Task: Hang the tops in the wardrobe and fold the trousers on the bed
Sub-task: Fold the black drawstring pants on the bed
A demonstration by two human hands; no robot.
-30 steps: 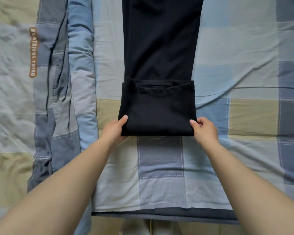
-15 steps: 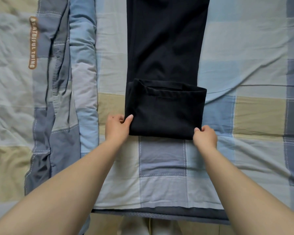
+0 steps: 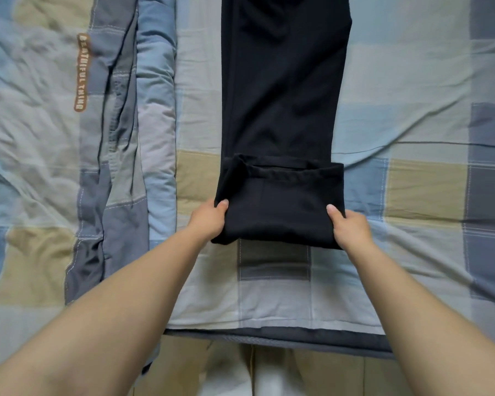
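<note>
Lifted fold of trousers (image 3: 280, 207), both hands (image 3: 352, 228) gripping.

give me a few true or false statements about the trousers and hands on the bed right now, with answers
1. Both hands grip the near folded end of the black trousers. True: the left hand and the right hand each hold a corner with the thumb on top.
2. The trousers are already folded into a compact square. False: only the near end is folded over; the rest lies stretched out away from the person.
3. The trousers lie on a patchwork quilt of blue, grey and tan squares. True.
4. The brown strip with lettering lies to the right of the trousers. False: it is to their left, on the rumpled bedding.
5. The right hand rests flat on the quilt, away from the trousers. False: it grips the fold's corner.
</note>
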